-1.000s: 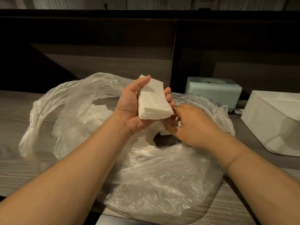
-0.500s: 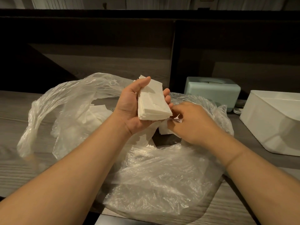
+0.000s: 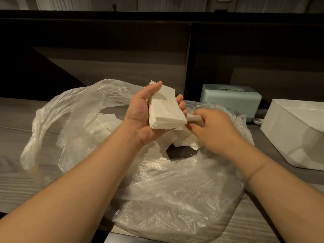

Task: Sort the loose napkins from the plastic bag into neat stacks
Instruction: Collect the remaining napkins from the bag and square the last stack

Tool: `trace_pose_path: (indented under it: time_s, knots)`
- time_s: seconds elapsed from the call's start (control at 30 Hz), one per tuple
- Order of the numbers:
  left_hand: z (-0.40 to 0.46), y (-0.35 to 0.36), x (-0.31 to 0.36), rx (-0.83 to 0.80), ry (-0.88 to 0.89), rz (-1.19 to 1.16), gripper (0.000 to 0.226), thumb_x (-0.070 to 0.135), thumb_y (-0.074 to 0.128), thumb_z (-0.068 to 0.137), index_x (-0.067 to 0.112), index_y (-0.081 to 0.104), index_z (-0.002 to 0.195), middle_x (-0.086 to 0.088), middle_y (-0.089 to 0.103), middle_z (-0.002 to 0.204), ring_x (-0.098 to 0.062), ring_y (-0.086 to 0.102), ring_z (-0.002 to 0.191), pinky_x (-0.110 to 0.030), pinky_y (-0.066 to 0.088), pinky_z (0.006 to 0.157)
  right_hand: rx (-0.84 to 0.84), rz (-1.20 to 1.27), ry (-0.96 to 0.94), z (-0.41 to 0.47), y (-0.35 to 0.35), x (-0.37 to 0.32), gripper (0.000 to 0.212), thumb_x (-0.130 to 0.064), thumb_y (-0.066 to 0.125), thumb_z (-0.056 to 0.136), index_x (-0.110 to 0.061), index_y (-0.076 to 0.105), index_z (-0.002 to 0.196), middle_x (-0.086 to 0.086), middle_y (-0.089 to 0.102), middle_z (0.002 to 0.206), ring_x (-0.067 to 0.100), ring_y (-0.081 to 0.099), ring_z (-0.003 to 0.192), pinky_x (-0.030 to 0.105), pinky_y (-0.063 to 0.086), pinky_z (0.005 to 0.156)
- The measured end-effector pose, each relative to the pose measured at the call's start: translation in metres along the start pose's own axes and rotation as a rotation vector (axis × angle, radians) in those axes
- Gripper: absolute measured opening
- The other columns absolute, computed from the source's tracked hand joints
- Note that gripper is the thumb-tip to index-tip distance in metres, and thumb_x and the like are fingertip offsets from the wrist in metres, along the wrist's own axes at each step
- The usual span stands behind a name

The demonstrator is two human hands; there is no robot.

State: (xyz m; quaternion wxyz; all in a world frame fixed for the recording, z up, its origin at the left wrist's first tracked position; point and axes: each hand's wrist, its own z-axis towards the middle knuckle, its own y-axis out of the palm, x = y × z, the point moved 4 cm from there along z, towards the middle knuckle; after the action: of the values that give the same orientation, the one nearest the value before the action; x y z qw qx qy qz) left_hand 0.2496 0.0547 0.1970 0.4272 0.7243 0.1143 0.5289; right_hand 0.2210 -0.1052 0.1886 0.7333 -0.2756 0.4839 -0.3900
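Note:
My left hand (image 3: 140,116) holds a neat stack of white napkins (image 3: 165,111) upright over the bag, thumb on its far end and fingers curled round its right side. My right hand (image 3: 213,130) is just right of the stack and pinches a single napkin (image 3: 193,118), blurred by motion, at the stack's lower right corner. A clear plastic bag (image 3: 175,195) lies crumpled and open on the wooden table (image 3: 21,186). Loose napkins (image 3: 103,125) lie inside it, some under my hands around its dark opening.
A pale green tissue box (image 3: 231,100) stands at the back right against the dark wall. A white plastic bin (image 3: 296,135) sits at the right edge, with a small white object between them. The bag's handles trail to the left.
My right hand has lifted out of the bag with one napkin and brought it up against the stack. The left hand and its stack have stayed in place.

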Motion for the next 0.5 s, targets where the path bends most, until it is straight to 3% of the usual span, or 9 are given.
trace_pose_path:
  time_s: [0.17,0.23,0.33,0.4,0.43,0.5]
  knots:
    - [0.0,0.001,-0.001,-0.011,0.007,-0.008,0.062,0.033,0.073,0.079,0.005,0.056,0.132,-0.016,0.069,0.106,-0.028,0.069,0.082,-0.042,0.061,0.081,0.164,0.54,0.239,-0.001,-0.018,0.005,0.008,-0.024,0.069,0.092,-0.018,0.074,0.088,0.01,0.076,0.087,0.033,0.071,0.084,0.048,0.058,0.073]
    - [-0.001,0.0,-0.001,-0.003,-0.001,-0.016,0.058,0.031,0.072,0.081,0.005,0.057,0.13,-0.016,0.07,0.105,-0.028,0.069,0.082,-0.041,0.06,0.081,0.17,0.845,0.338,-0.001,-0.023,0.006,0.005,-0.02,0.069,0.09,-0.016,0.072,0.091,0.008,0.076,0.088,0.031,0.071,0.085,0.042,0.057,0.071]
    - [0.0,-0.001,0.0,0.026,0.005,-0.004,0.052,0.028,0.071,0.083,0.006,0.058,0.128,-0.016,0.071,0.104,-0.027,0.069,0.081,-0.041,0.06,0.081,0.052,1.232,0.366,-0.006,-0.032,-0.002,0.022,-0.025,0.063,0.088,-0.015,0.067,0.107,0.008,0.071,0.093,0.027,0.066,0.093,0.043,0.055,0.085]
    - [-0.001,0.0,-0.001,0.041,0.003,0.049,0.047,0.027,0.069,0.084,0.006,0.06,0.125,-0.016,0.072,0.102,-0.027,0.07,0.082,-0.041,0.06,0.082,-0.082,1.415,0.315,-0.01,-0.038,-0.014,0.02,-0.022,0.053,0.094,-0.017,0.061,0.111,0.004,0.076,0.083,0.023,0.072,0.088,0.041,0.061,0.079]
    - [-0.001,0.001,-0.002,0.044,-0.006,0.089,0.045,0.028,0.068,0.086,0.006,0.061,0.124,-0.015,0.073,0.102,-0.029,0.07,0.086,-0.042,0.059,0.085,-0.128,1.458,0.287,-0.013,-0.04,-0.019,0.022,-0.021,0.052,0.094,-0.017,0.059,0.114,0.005,0.077,0.082,0.022,0.075,0.084,0.04,0.062,0.073]
    - [-0.002,0.003,-0.006,0.013,-0.045,0.191,0.046,0.034,0.067,0.088,0.008,0.062,0.125,-0.015,0.072,0.109,-0.032,0.069,0.099,-0.046,0.056,0.092,-0.19,1.421,0.271,-0.015,-0.037,-0.027,0.034,-0.023,0.062,0.086,-0.015,0.06,0.119,0.011,0.078,0.098,0.027,0.076,0.092,0.045,0.062,0.078]
